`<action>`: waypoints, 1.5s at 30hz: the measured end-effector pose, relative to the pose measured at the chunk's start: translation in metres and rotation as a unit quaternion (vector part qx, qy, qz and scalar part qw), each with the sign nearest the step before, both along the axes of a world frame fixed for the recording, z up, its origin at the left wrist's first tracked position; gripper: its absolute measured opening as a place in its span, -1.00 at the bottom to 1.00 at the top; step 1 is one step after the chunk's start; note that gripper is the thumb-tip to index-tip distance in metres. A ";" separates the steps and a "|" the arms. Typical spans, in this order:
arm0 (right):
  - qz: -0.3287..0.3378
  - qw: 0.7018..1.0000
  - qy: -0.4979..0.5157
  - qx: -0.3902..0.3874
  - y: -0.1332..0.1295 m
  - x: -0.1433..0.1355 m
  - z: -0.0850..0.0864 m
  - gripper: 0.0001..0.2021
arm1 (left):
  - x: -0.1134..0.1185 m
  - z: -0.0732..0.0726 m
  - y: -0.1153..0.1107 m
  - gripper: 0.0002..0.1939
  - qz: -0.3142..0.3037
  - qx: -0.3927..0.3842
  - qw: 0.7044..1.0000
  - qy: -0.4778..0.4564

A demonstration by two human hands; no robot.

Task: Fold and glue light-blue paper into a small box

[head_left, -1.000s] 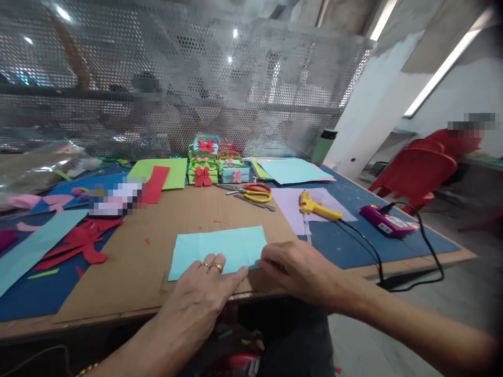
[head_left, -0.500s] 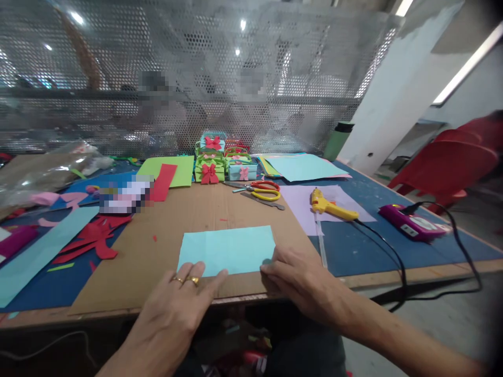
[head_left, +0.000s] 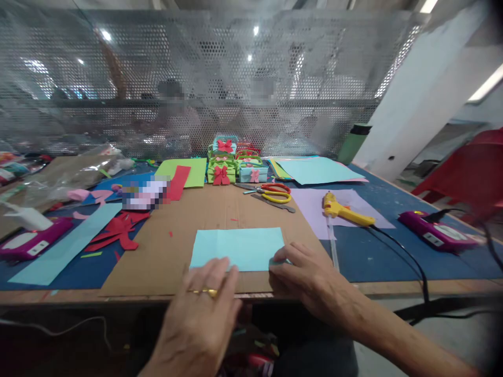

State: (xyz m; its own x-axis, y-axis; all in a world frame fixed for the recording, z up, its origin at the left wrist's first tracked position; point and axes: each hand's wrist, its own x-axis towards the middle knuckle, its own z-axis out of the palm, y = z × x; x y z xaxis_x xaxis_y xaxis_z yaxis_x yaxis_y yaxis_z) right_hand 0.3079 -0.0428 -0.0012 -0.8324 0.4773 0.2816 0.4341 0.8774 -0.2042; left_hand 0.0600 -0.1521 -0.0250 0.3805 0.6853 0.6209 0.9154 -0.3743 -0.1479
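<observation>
I have the light-blue sheet [head_left: 239, 248] flat on the cardboard [head_left: 212, 212] that covers part of the tabletop [head_left: 365, 262], close in front of me. My left hand [head_left: 200, 309] lies spread low, fingers nearly side by side, their tips on the sheet's near edge at about seven o'clock. My right hand [head_left: 314, 275] is narrow and curled at its four o'clock corner, thumb and fingertips close; I can't tell whether they pinch the paper. I judge this to be lining up or steadying the edge, and moving the corner would call for light fingers and a firm left hand, or the sheet could skew.

At twelve o'clock, past the cardboard's middle, sit small handled paper boxes [head_left: 222, 173], stacked, some with bows; what they hold I can't see. A clear plastic bag [head_left: 84, 175] lies at ten, contents unclear. Scissors [head_left: 277, 196] rest at one, the yellow glue gun [head_left: 348, 213] at two.
</observation>
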 end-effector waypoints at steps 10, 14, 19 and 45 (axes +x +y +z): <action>0.030 0.999 0.017 0.014 -0.015 -0.007 0.004 -0.75 | 0.021 -0.030 0.033 -0.38 -0.034 -0.055 0.997 -0.045; 0.029 1.000 0.001 0.011 -0.014 -0.003 0.009 -0.75 | 0.015 -0.031 0.029 -0.34 -0.034 -0.060 0.997 -0.041; 0.033 0.998 -0.039 0.033 -0.017 -0.005 0.005 -0.79 | 0.016 -0.033 0.030 -0.33 -0.040 -0.075 0.996 -0.034; -0.036 0.993 0.048 -0.098 -0.009 -0.003 0.010 -0.82 | 0.015 -0.032 0.028 -0.59 -0.072 -0.029 0.995 -0.068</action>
State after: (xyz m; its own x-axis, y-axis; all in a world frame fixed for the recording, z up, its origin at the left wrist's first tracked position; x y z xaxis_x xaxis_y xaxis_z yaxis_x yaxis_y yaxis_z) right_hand 0.3047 -0.0522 0.0085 -0.7678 0.5885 0.2533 0.4652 0.7840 -0.4110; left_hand 0.0754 -0.1241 -0.0566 0.3925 0.6665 0.6338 0.8618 -0.5073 -0.0002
